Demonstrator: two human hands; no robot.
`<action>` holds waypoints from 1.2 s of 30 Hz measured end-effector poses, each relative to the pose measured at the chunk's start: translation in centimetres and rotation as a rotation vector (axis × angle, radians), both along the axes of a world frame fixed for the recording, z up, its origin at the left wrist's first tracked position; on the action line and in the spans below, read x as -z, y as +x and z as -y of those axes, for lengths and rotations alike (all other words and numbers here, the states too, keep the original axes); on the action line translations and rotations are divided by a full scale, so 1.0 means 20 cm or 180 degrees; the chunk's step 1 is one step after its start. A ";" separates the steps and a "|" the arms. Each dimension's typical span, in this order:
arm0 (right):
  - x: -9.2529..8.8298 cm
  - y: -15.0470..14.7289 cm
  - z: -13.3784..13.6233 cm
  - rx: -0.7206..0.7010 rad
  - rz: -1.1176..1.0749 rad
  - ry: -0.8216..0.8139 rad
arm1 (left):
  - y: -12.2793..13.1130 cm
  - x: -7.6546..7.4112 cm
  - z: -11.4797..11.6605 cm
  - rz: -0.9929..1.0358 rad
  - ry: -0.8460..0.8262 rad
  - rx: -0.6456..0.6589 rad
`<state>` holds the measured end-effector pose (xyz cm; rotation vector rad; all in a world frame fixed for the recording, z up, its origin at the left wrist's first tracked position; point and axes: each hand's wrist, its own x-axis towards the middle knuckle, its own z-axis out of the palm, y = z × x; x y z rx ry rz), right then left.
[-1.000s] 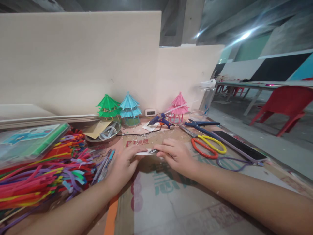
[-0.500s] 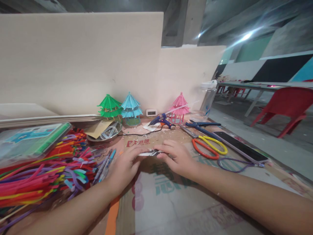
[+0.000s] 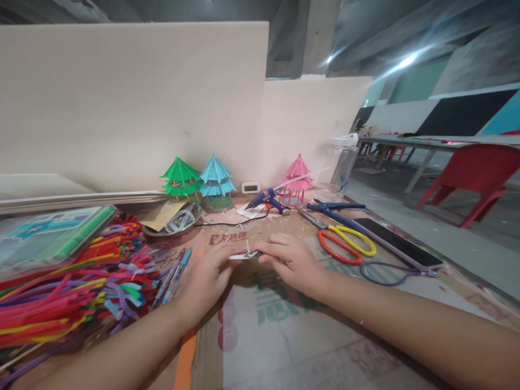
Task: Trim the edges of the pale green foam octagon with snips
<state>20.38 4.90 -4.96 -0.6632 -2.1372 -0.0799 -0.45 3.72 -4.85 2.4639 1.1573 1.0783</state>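
Between my two hands is a small, flat, white-and-black piece [image 3: 245, 255], too small to make out its kind. My left hand [image 3: 211, 273] is closed on its left end. The fingers and thumb of my right hand [image 3: 289, 262] pinch its dark right end. Both hands are over the printed cardboard [image 3: 284, 336]. Beyond them, a blue glue gun [image 3: 268, 200] rests on the table. Scissors with orange and yellow handles [image 3: 339, 246] lie just right of my right hand, and several pens [image 3: 174, 276] lie left of my left hand.
Colourful pipe cleaners [image 3: 73, 292] and a plastic case [image 3: 52, 233] fill the left side. Green [image 3: 181, 176], blue [image 3: 216, 181] and pink [image 3: 299, 176] paper pavilions stand along the back board. Pliers [image 3: 337, 208], a phone [image 3: 396, 244] and a bottle [image 3: 343, 162] are at right.
The piece has turned slightly between my fingers, and its dark part shows differently at the right end. My hands stay in nearly the same place.
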 end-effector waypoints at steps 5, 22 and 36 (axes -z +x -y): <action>0.01 -0.01 -0.04 0.0144 -0.1023 -0.0966 | 0.01 -0.01 0.01 0.0226 -0.0255 -0.0497; 0.03 0.00 -0.07 0.0087 -0.1110 -0.1236 | 0.01 -0.02 -0.01 0.0833 -0.0626 -0.0551; 0.01 0.02 -0.05 0.0253 -0.0394 -0.0185 | 0.01 -0.04 0.03 0.0430 -0.0175 -0.0717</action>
